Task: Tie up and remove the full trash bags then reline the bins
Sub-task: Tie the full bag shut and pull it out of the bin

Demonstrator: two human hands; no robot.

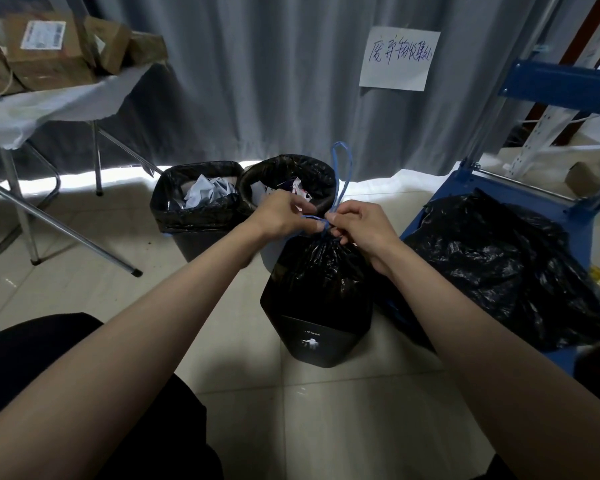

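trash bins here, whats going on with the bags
A person is tying the blue drawstring of a gathered black bag still sitting in the nearest bin. The left hand and right hand both pinch the string at the bag's neck. Two more lined bins behind hold paper and are untied. Another black bag lies on a blue cart.

Thin, crinkled, glossy black plastic for the gathered trash bag [321,268], drawn by a blue plastic drawstring [342,174]. Smooth, faintly shiny black plastic on the bin [321,344]. Polished pale tile across the floor [343,427]. Soft matt grey cloth in the curtain [257,81]. Rough brown cardboard in the boxes [49,50].
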